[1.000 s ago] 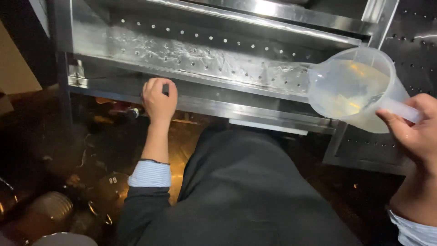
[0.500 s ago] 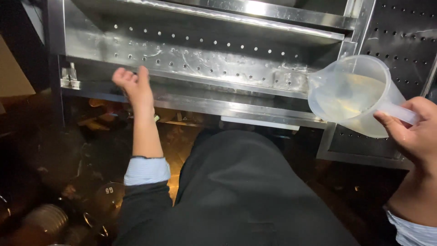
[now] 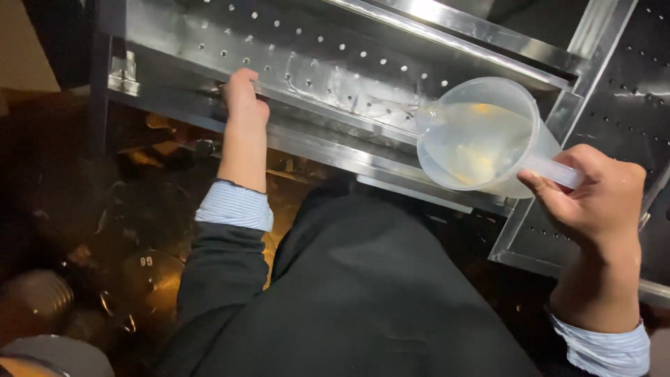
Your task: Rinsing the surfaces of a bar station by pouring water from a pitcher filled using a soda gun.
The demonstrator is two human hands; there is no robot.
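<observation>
My right hand point(image 3: 593, 199) grips the handle of a clear plastic jug point(image 3: 481, 136) holding pale yellowish liquid. The jug is tilted, its spout toward a perforated steel trough point(image 3: 328, 63) ahead of me. My left hand point(image 3: 243, 98) rests on the trough's front rail, fingers curled over the edge. Both arms wear dark sleeves with striped light-blue cuffs.
A dark perforated metal panel point(image 3: 628, 84) stands at the right behind the jug. Below the trough at the left is a dim space with round metal pots point(image 3: 150, 279) and dark clutter. My dark garment point(image 3: 363, 293) fills the lower middle.
My left hand slid left along the rail, then came to rest gripping its edge. The jug has stayed tilted at the right, and the view has shifted closer.
</observation>
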